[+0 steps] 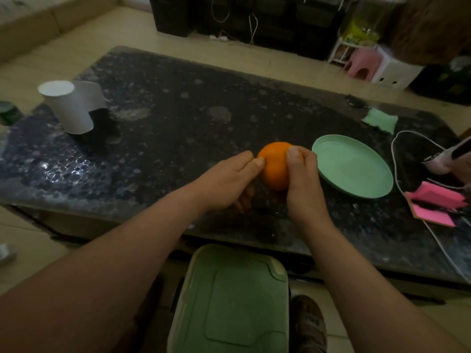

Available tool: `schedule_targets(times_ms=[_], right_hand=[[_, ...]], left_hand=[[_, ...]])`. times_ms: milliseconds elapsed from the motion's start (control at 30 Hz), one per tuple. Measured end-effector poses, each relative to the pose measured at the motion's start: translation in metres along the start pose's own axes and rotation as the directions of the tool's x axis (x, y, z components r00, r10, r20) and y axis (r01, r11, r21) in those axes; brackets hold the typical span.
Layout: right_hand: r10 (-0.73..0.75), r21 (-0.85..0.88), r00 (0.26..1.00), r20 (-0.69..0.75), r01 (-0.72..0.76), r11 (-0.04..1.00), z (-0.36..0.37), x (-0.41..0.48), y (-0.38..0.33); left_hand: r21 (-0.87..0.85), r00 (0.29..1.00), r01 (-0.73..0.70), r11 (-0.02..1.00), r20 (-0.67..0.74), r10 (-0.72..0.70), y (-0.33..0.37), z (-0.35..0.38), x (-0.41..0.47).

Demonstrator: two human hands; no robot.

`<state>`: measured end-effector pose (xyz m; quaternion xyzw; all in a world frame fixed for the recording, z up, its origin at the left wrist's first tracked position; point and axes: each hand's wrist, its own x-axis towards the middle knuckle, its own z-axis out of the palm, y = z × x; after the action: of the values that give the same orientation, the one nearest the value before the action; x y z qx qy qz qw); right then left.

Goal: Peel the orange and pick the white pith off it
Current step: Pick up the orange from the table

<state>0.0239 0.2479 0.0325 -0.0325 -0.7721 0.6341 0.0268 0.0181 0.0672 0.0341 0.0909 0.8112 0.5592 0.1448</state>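
A whole orange (275,166) with its peel intact is held just above the dark stone table (163,128), between both hands. My right hand (303,182) grips it from the right, thumb lying over the top and fingers curled behind. My left hand (229,182) holds it from the left, thumb tip pressed against the peel and fingers curled under. No white pith shows.
An empty green plate (354,166) lies just right of the orange. A roll of white paper (71,108) stands at the far left. A green bin lid (229,301) sits below the table's near edge. A white cable (397,184), pink notepad (433,205) and green cloth (379,121) lie at right.
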Motion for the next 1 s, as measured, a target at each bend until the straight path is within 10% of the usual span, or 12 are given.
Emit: schedule_targets(times_ms=[467,733,1000], right_hand=[[-0.118,-0.445,0.993,0.031,0.119,0.888,0.005,-0.006,0.014],[-0.023,-0.41,0.998,0.053,0.043,0.911,-0.001,-0.007,0.012],[0.083,-0.21,0.995,0.06,-0.068,0.975,-0.003,-0.011,0.015]], left_hand=[[0.66,1.0,-0.008,0.751,-0.013,0.022,-0.009,0.005,0.005],[0.73,0.995,-0.096,0.677,0.054,0.084,-0.01,0.007,0.004],[0.465,0.999,-0.05,0.884,0.035,0.038,-0.014,0.0,0.007]])
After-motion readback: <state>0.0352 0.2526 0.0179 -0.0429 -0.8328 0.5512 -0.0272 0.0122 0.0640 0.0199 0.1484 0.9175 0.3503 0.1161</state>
